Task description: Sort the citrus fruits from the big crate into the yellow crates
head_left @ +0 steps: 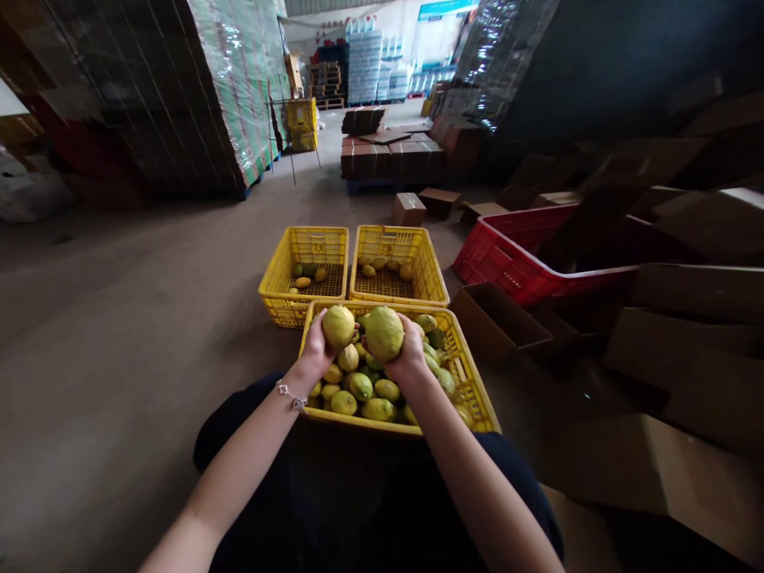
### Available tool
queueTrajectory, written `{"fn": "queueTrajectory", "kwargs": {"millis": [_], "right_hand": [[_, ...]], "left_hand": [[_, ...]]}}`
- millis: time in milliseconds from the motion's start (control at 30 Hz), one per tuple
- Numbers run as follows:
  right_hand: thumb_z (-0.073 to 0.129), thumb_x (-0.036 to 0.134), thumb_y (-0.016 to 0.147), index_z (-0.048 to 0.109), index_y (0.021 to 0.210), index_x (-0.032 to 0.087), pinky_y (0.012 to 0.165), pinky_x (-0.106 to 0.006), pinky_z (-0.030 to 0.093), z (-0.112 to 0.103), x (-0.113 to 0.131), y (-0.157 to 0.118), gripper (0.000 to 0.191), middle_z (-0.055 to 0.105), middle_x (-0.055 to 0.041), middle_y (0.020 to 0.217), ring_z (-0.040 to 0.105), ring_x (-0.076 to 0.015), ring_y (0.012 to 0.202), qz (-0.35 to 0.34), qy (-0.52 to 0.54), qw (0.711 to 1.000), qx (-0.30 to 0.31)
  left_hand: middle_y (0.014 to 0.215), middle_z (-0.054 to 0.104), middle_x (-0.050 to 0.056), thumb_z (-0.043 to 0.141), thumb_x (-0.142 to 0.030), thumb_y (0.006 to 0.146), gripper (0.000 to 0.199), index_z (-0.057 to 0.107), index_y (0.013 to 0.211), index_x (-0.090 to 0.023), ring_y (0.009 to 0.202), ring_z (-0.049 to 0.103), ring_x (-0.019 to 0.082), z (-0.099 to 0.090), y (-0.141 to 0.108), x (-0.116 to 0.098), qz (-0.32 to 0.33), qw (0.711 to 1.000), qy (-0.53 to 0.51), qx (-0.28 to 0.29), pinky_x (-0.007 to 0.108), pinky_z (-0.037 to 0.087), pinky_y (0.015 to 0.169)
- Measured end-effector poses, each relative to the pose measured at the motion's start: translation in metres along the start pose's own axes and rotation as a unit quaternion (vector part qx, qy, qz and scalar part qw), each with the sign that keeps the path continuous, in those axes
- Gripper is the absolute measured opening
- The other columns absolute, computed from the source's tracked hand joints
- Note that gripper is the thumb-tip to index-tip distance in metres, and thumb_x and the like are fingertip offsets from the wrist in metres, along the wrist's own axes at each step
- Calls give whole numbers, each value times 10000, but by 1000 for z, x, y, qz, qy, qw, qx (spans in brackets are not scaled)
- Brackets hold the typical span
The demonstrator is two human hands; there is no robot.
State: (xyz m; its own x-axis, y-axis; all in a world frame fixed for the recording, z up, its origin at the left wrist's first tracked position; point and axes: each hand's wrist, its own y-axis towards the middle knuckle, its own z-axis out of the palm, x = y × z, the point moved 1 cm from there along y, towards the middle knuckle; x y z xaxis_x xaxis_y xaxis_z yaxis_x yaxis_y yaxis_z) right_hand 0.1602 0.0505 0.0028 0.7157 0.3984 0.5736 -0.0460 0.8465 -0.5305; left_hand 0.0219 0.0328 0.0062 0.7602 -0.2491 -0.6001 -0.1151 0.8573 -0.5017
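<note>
My left hand (316, 348) is wrapped round a yellow lemon (338, 327), held up over the near yellow crate (471, 382). Beside it, my right hand (411, 350) grips a larger, greener lemon (383, 333). The two fruits are close together but apart. Below them the near crate is filled with many yellow and green lemons (360, 387). Behind it stand two more yellow crates, one at the left (270, 274) and one at the right (434, 267). Each has a few lemons on its bottom, such as a yellow one (302, 282) in the left crate.
A red crate (498, 267) and open cardboard boxes (486, 318) crowd the right side. Flattened cartons on a pallet (391, 159) stand farther back. A tall wrapped stack (232, 87) rises at the left beyond the concrete floor (149, 318).
</note>
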Motion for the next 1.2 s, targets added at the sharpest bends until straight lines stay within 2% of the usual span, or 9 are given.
{"fn": "queueTrajectory", "kwargs": {"millis": [100,300,400,500,633,800,933,1033,1200], "right_hand": [[485,364,884,597,758,264,649,-430,645,1,-2,-1,195,641,-11,543,731,-269,674,43,-4,998,-36],[469,393,902,620,773,270,671,-436,657,9,-4,-10,234,688,-48,620,737,-277,733,71,-18,997,-24],[476,390,917,619,791,262,675,-410,661,10,-2,-13,230,687,-29,632,728,-254,704,61,-17,997,-42],[517,335,895,614,806,274,660,-394,656,10,0,-14,145,675,4,614,687,-224,620,57,-6,997,-56],[507,328,887,601,810,296,648,-409,649,7,-1,-9,126,668,12,592,678,-230,592,49,0,996,-75],[469,393,895,621,848,281,670,-446,640,1,-6,0,194,659,-4,585,734,-272,701,45,-21,996,-78],[467,434,915,620,836,288,674,-425,645,0,-6,2,226,673,-2,611,732,-262,698,20,-22,998,-60],[473,423,926,608,792,276,657,-396,646,3,-3,-1,241,656,-4,593,728,-252,674,15,-27,998,-48],[497,337,919,583,745,266,653,-382,648,8,3,-10,206,622,22,543,699,-221,607,19,-11,999,-49]], "left_hand": [[790,747,48,578,-397,1009,315,669,1220,-182,653,734,189,0,2,-1,-38,999,-30,-6,284,636,643],[798,726,98,485,-470,1048,417,667,1211,-132,636,711,195,5,-1,-5,-103,993,-61,-15,288,622,585],[760,703,75,558,-470,1020,385,668,1159,-128,602,690,172,8,-6,-9,-88,993,-70,-36,254,614,556],[757,701,83,596,-443,1000,377,684,1138,-104,580,665,154,7,-7,-10,-81,994,-67,-26,222,594,535],[777,709,87,550,-434,999,420,694,1217,-106,598,669,174,-1,1,-5,-93,993,-70,-5,259,597,549],[903,754,132,536,-372,993,480,626,1382,-105,689,711,219,-6,11,5,-88,992,-84,-32,316,615,611],[920,765,139,449,-413,1026,471,633,1347,-122,787,749,249,-1,7,2,-86,993,-76,-17,359,645,691],[847,751,107,457,-421,1026,423,668,1252,-132,751,745,229,5,-1,-4,-86,993,-74,15,335,651,678],[768,719,63,613,-386,974,354,664,1241,-157,616,696,177,9,-10,-10,-64,997,-50,-14,242,611,563]]}}
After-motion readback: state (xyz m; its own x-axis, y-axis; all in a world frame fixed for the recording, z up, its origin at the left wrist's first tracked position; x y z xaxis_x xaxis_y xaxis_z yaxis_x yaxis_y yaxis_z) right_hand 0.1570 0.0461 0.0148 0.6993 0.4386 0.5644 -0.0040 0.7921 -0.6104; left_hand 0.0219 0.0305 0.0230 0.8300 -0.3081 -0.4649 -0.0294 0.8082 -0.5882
